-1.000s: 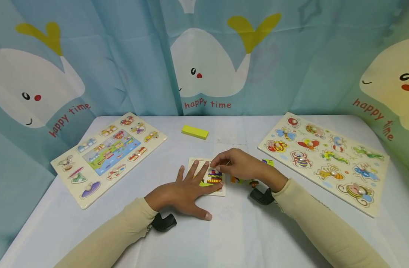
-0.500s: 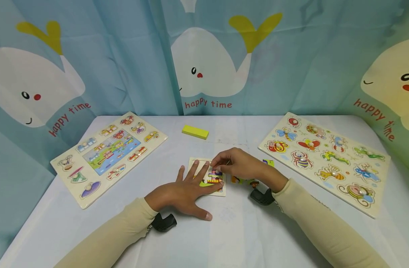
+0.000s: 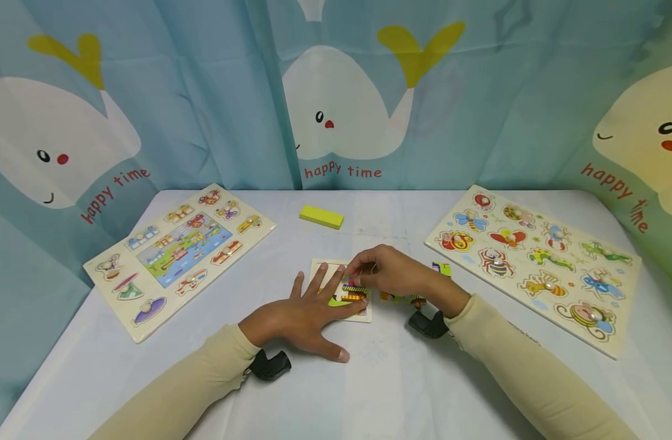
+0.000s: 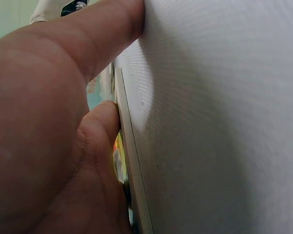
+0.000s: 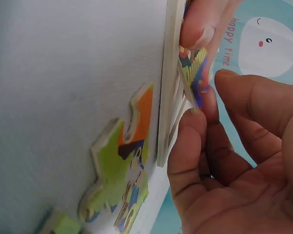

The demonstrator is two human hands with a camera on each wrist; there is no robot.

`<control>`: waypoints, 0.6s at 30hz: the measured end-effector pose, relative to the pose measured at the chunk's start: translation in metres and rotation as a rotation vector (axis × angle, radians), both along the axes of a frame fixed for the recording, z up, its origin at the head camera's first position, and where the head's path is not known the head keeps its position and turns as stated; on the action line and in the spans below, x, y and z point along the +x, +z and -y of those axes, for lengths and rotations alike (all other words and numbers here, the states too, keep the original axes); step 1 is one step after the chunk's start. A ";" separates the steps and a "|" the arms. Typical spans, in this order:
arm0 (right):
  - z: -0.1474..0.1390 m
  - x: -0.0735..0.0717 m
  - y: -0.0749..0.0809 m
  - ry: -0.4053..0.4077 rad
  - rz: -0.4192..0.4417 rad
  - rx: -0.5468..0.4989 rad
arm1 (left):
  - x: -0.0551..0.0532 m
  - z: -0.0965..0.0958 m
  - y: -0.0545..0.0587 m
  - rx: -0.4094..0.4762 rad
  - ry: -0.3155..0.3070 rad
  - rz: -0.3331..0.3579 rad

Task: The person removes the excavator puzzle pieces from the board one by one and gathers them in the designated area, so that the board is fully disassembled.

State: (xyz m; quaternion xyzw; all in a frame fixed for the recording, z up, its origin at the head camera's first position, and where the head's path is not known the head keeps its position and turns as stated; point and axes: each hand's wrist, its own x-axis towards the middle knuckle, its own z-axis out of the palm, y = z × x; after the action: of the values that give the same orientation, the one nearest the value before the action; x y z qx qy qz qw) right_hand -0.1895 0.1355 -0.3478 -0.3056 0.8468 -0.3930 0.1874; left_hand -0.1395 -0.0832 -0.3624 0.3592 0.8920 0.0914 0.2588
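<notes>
A small wooden jigsaw tray (image 3: pixel 319 266) with a colourful picture lies mid-table, largely covered by both hands. My left hand (image 3: pixel 302 318) rests palm down across its left and front part, fingers spread, the thumb on the cloth. From the right, my right hand (image 3: pixel 393 269) reaches over the tray with curled fingers. In the right wrist view its fingertips hold the edge of a striped jigsaw piece (image 5: pixel 196 75), which sits tilted up from the tray. A left fingertip (image 5: pixel 198 31) is right beside that piece. Loose jigsaw pieces (image 5: pixel 119 165) lie on the cloth right of the tray.
A knobbed puzzle board (image 3: pixel 170 293) lies at left, and a larger insect puzzle board (image 3: pixel 512 287) at right. Behind the tray is a yellow block (image 3: pixel 321 217). One more loose piece (image 3: pixel 441 267) shows beyond the right wrist. A whale-print curtain (image 3: pixel 347 98) hangs behind the table.
The right hand has shifted very slightly, its fingers still at the piece on the tray. The left hand keeps its place.
</notes>
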 end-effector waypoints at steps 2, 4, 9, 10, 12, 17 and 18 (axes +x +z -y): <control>0.000 0.000 -0.001 0.001 0.016 0.013 | 0.000 0.000 -0.001 -0.001 -0.003 -0.001; -0.001 0.000 -0.001 0.006 0.028 0.024 | 0.000 -0.001 -0.001 -0.002 -0.004 -0.001; -0.002 -0.001 -0.002 0.035 0.033 0.015 | 0.000 0.000 -0.001 -0.006 -0.004 0.001; -0.003 -0.001 -0.003 0.038 0.031 0.009 | 0.000 0.000 -0.001 -0.006 -0.003 0.002; -0.003 -0.002 -0.004 0.037 0.031 0.000 | 0.000 0.000 0.000 -0.006 -0.002 0.003; -0.005 -0.002 -0.006 0.029 0.020 -0.015 | 0.000 0.000 0.000 -0.003 -0.003 0.002; -0.006 -0.002 -0.006 0.027 0.016 -0.018 | 0.000 0.000 0.000 0.000 -0.005 0.002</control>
State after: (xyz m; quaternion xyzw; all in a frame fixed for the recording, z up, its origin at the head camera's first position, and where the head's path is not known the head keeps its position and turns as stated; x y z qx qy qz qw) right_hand -0.1919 0.1416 -0.3540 -0.3154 0.8375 -0.4006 0.1967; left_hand -0.1393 -0.0830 -0.3627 0.3612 0.8909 0.0909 0.2599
